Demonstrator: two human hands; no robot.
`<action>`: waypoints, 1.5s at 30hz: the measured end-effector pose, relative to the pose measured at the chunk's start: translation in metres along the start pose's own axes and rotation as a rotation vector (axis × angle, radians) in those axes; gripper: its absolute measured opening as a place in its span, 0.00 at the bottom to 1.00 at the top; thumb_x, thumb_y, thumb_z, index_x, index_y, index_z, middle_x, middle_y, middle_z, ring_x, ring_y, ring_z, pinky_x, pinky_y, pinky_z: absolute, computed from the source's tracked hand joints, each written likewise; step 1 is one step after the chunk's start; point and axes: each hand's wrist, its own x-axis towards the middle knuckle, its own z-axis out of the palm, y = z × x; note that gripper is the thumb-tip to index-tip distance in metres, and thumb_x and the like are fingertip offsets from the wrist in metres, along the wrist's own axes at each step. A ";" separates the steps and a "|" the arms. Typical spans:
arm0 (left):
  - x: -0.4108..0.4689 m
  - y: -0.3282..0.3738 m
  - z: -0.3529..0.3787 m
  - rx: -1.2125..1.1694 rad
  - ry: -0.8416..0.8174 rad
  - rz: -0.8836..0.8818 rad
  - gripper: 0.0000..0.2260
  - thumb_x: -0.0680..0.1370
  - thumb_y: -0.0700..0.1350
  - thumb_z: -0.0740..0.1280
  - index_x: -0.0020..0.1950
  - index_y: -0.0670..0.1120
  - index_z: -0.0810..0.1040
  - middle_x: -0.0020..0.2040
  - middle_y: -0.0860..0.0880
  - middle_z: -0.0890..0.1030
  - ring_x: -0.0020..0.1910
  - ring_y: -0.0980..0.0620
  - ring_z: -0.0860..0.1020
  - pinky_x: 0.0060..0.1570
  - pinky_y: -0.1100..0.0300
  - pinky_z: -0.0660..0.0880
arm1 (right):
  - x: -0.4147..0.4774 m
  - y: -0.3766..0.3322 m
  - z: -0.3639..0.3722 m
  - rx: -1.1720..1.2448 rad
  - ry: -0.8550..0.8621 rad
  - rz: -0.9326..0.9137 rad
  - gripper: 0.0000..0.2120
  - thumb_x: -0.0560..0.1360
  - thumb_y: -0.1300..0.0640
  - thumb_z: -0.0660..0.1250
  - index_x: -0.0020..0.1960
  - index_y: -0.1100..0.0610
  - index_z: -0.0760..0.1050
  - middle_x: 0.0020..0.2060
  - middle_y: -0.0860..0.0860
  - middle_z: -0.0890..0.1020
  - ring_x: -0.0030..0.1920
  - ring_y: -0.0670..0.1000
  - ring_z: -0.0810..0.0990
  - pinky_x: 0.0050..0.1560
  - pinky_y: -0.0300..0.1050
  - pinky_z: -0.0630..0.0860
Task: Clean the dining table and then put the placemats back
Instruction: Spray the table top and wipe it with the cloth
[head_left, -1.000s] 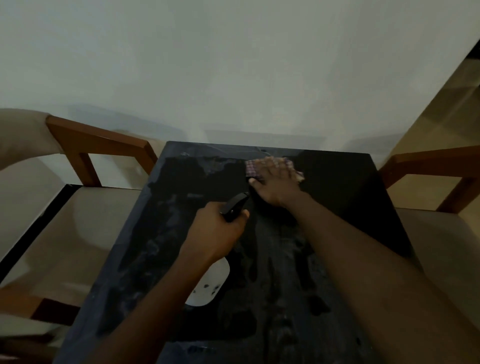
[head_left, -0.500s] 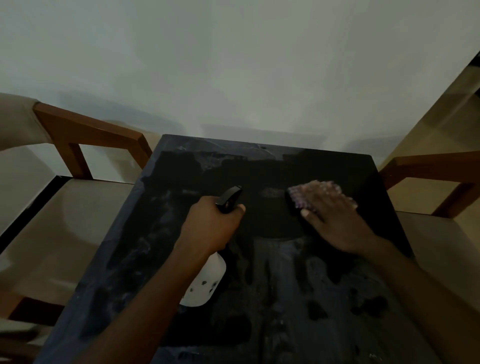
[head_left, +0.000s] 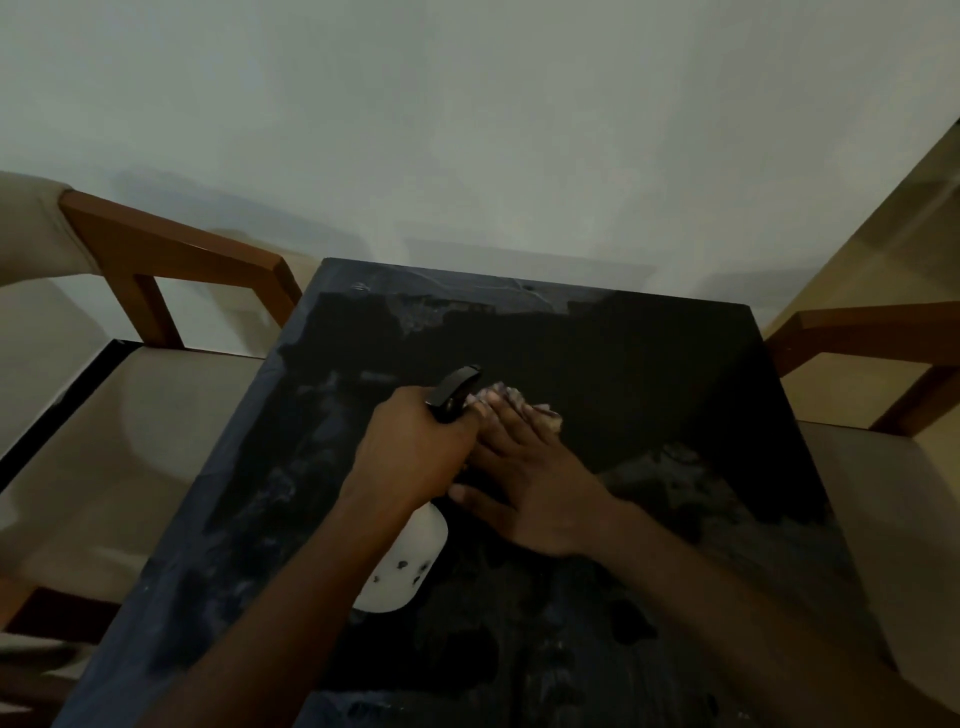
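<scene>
right hand (head_left: 540, 483), cloth (head_left: 524, 402) slid leftward, apparently

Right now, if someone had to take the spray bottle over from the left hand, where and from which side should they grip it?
Probably the white body, from below and the near side. The left hand wraps the neck under the black trigger head, and the right hand, pressing the cloth, crowds its right side.

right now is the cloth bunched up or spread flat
Bunched: the cloth shows as a crumpled wad past the right hand pressing it on the table.
</scene>
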 end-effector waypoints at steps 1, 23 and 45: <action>-0.003 -0.001 -0.001 -0.027 0.029 0.000 0.11 0.81 0.53 0.70 0.43 0.48 0.82 0.34 0.46 0.82 0.31 0.44 0.80 0.39 0.45 0.82 | -0.014 0.007 0.003 -0.010 0.007 -0.010 0.32 0.85 0.32 0.46 0.85 0.39 0.41 0.83 0.43 0.34 0.82 0.48 0.28 0.81 0.53 0.29; -0.028 -0.022 -0.002 -0.233 0.451 0.077 0.11 0.81 0.57 0.68 0.40 0.56 0.78 0.32 0.47 0.80 0.31 0.43 0.81 0.35 0.41 0.82 | 0.199 0.036 -0.039 0.064 -0.015 0.247 0.47 0.76 0.20 0.47 0.86 0.43 0.43 0.86 0.53 0.43 0.84 0.62 0.38 0.81 0.65 0.33; -0.051 -0.031 -0.065 -0.313 0.325 -0.116 0.08 0.83 0.51 0.68 0.46 0.50 0.80 0.41 0.45 0.84 0.38 0.48 0.82 0.50 0.45 0.84 | -0.089 -0.005 0.023 0.153 0.051 0.558 0.44 0.72 0.17 0.35 0.82 0.35 0.33 0.82 0.39 0.32 0.81 0.49 0.26 0.83 0.59 0.34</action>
